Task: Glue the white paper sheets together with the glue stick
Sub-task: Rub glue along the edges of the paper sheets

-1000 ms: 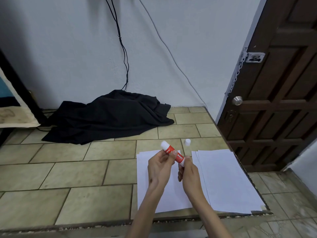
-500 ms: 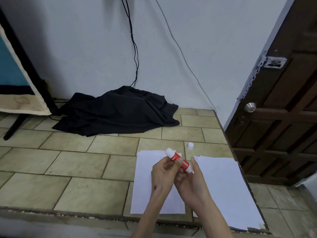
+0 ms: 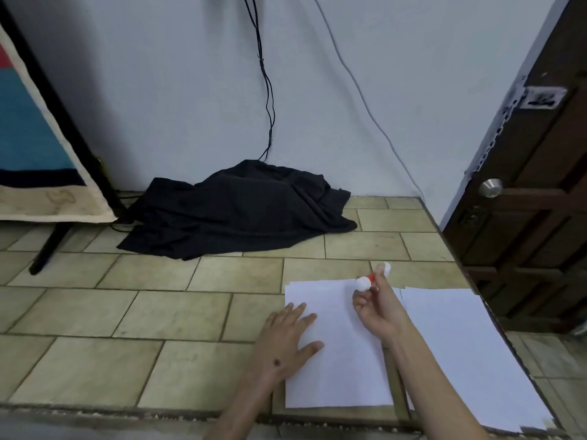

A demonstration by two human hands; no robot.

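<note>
A single white paper sheet (image 3: 343, 354) lies on the tiled floor in front of me. A stack of white sheets (image 3: 460, 344) lies just to its right. My right hand (image 3: 379, 308) holds the red and white glue stick (image 3: 365, 282) above the single sheet's far edge, its white end pointing towards me. The small white cap (image 3: 386, 268) stands on the tile just past my fingers. My left hand (image 3: 287, 339) rests flat, fingers spread, on the single sheet's left edge.
A heap of black cloth (image 3: 241, 211) lies against the wall at the back, with cables hanging above it. A dark wooden door (image 3: 536, 185) stands at the right. A framed board on a black stand (image 3: 47, 154) leans at the left.
My left hand has let go of the glue stick and dropped flat onto the sheet. My right hand now holds the stick alone, shifted right. The view has tilted.
</note>
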